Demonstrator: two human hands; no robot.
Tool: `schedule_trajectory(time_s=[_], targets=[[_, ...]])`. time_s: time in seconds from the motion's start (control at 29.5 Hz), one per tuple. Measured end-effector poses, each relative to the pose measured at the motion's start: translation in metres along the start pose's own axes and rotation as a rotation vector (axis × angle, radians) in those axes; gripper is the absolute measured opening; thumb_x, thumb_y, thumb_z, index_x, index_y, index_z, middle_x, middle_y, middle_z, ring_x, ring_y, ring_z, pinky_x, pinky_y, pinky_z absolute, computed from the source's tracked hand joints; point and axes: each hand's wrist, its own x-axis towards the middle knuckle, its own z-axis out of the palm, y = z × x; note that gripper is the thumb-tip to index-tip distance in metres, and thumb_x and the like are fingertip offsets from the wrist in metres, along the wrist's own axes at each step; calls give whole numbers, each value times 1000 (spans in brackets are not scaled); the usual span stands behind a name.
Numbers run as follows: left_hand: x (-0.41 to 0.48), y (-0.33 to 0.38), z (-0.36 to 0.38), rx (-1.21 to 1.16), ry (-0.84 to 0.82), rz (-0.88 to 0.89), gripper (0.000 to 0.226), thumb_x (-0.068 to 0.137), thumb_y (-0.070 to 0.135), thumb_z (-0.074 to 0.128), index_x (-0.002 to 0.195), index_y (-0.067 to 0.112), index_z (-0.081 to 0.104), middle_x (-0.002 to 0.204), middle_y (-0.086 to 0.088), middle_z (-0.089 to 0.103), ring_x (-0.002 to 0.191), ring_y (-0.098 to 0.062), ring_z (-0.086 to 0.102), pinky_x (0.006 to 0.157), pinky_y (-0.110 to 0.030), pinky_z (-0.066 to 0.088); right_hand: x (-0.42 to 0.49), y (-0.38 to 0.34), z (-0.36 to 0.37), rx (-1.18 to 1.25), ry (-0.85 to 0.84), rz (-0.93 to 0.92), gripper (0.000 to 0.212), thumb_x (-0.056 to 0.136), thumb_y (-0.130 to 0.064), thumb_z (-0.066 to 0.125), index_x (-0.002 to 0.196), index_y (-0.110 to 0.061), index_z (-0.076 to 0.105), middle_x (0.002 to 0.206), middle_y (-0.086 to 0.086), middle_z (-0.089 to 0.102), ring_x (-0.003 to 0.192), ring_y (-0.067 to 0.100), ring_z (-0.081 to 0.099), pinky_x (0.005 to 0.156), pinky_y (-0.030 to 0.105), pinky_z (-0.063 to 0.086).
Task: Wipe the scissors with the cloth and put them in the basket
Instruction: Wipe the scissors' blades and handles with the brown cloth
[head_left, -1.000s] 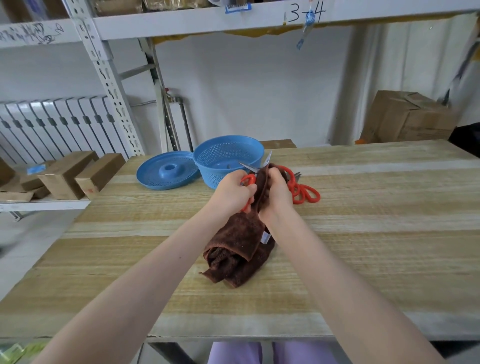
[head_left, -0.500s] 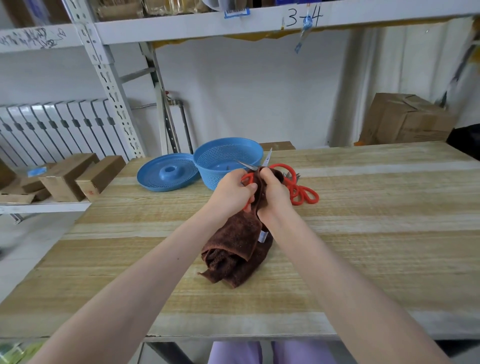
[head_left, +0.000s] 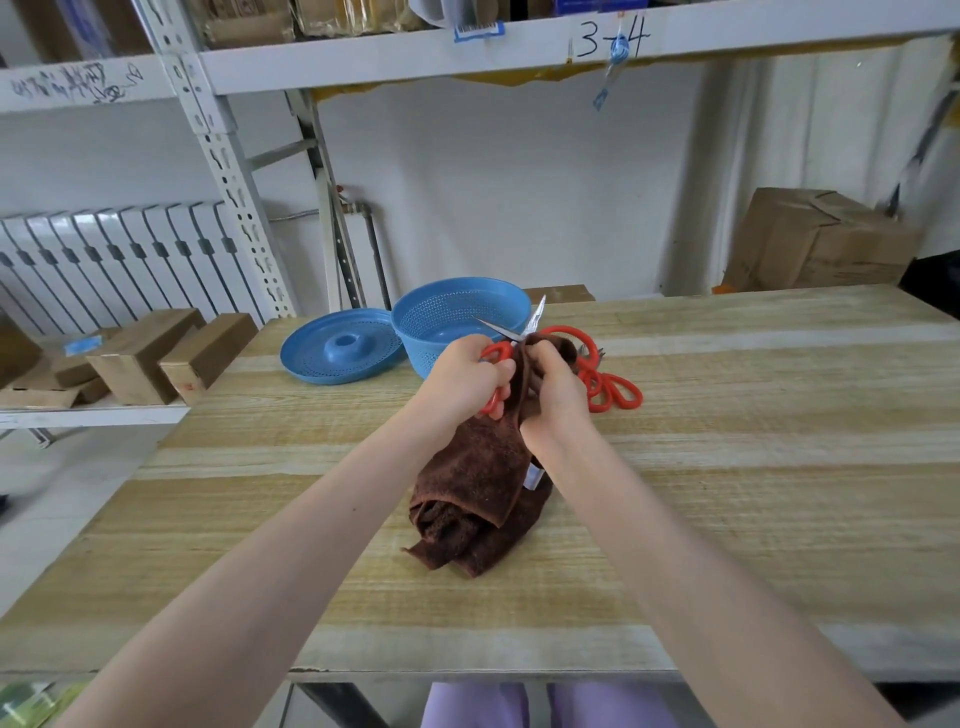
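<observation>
One wooden table (head_left: 727, 467) (shelving (head_left: 363, 57) behind)

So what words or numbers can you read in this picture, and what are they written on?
"3-4": handwritten on the upper shelf beam.
Scribbled writing on the left shelf beam: too messy to read.
Blue-edged barcode label on the shelf edge: too small to read.
White tag on the brown cloth: too small to read.

We see a rough brown terry cloth (head_left: 480, 467), scissors (head_left: 511, 338) with shiny metal blades and glossy orange plastic handles, a perforated blue plastic basket (head_left: 447, 317), a matt grained wooden table (head_left: 727, 467).
</observation>
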Motion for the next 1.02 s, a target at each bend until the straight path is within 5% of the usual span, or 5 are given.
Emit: schedule_trajectory(time_s=[0.17, 0.48, 0.71, 0.85, 1.02], targets=[[-1, 2, 2, 46, 22, 20, 15, 96, 5, 47, 83, 9, 43, 64, -7, 51, 45, -16, 47, 44, -21, 43, -4, -1, 3, -34, -34, 12, 11, 90, -10, 64, 90, 1, 68, 74, 10, 68, 54, 18, 64, 47, 25, 51], [0, 2, -7, -83, 102, -5, 12, 96, 2, 46, 85, 8, 46, 62, -7, 52, 43, -17, 46, 44, -21, 40, 3, 1, -12, 176, 138, -18, 18, 94, -2, 55, 77, -3, 61, 52, 2, 65, 44, 10, 63, 41, 18, 47], [0, -8, -33, -139, 76, -114, 8, 87, 1, 55, 82, 8, 55, 54, -6, 48, 40, -15, 41, 43, -23, 38, 18, -15, -25, 73, 148, -59, 23, 100, -15, 44, 85, -10, 61, 79, 5, 65, 72, 16, 65, 55, 23, 54], [-2, -14, -48, -80, 55, -126, 4, 85, 4, 58, 82, 6, 60, 53, -8, 48, 41, -17, 40, 44, -25, 39, 18, -18, -26, -112, -5, -34, 37, 101, -37, 41, 97, -9, 65, 95, 12, 69, 95, 27, 66, 94, 43, 52], [-3, -23, -58, -51, 49, -126, 20, 92, 20, 61, 83, 4, 65, 58, -9, 57, 46, -18, 52, 51, -26, 49, 12, -11, -26, -325, -132, -162, 37, 100, -23, 53, 115, 10, 61, 101, 27, 64, 90, 35, 64, 90, 48, 53]])
